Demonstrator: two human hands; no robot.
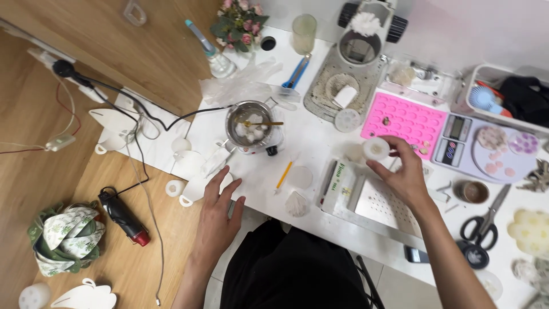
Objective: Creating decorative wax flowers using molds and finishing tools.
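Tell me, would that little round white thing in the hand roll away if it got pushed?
Probably. The white disc, pinched in the right hand, looks round-edged, so on its edge it might roll. Laid flat it likely just slides. It seems small and light, held by fingertips only.

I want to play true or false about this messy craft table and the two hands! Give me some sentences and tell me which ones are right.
1. The right hand holds a small round white piece in its fingertips. True.
2. The left hand is gripping the scissors. False: it rests flat and empty at the white table's edge; the black-handled scissors lie far off by the right arm.
3. The pink mould tray sits beside a digital scale. True.
4. The metal pot is empty. False: white chunks and a yellowish stick are in it.
5. A bunch of pink flowers stands at the table's far edge. True.
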